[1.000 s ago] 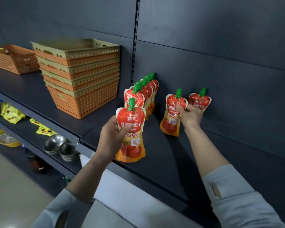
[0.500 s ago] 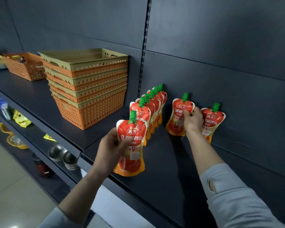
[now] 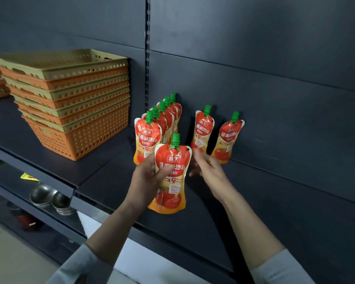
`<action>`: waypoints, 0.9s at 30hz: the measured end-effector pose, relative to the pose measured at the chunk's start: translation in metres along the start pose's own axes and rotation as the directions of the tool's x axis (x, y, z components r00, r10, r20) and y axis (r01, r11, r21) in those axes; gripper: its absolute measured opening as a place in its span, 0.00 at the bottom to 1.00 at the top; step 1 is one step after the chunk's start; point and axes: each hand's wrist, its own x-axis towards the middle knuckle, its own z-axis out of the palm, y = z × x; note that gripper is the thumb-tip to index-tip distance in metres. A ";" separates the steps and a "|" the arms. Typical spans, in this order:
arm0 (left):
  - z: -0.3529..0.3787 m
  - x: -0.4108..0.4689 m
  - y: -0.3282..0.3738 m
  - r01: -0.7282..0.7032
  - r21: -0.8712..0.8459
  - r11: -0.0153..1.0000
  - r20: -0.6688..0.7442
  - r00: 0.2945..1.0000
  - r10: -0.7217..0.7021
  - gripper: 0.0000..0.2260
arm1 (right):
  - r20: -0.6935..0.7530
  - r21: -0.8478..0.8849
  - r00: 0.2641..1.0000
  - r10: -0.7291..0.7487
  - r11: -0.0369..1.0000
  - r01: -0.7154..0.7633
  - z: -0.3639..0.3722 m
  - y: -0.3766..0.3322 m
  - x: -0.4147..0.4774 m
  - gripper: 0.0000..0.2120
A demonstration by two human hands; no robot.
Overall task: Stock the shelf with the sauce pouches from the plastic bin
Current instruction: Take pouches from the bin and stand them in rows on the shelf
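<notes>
Shelf deck (image 3: 254, 201) bare to R of right leaning pouch (image 3: 229, 138), narrow gap btw pouch row (image 3: 150, 136) & left leaning pouch (image 3: 202, 128), basket stack (image 3: 74, 111) blocks L side, front-centre taken by left hand (image 3: 146, 177) w/ held pouch (image 3: 171, 173) & right hand (image 3: 208, 169).

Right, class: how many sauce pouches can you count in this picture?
8 pouches. Five stand in a row beside the baskets; two more lean on the back panel; one pouch is in the left hand. The row may hide more.
</notes>
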 end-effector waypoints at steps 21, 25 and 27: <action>0.048 0.037 -0.062 -0.082 0.623 0.778 0.168 0.985 -0.031 0.30 | -0.446 -0.552 0.864 -0.234 0.832 -0.060 -0.017 -0.008 0.082 0.09; 0.060 0.054 -0.071 -0.067 0.660 0.748 0.143 0.989 -0.037 0.33 | -0.409 -0.602 0.877 -0.253 0.797 -0.051 -0.017 -0.012 0.087 0.12; 0.064 0.062 -0.072 -0.065 0.662 0.747 0.129 0.991 -0.028 0.35 | -0.395 -0.644 0.861 -0.320 0.765 -0.011 -0.023 -0.023 0.081 0.13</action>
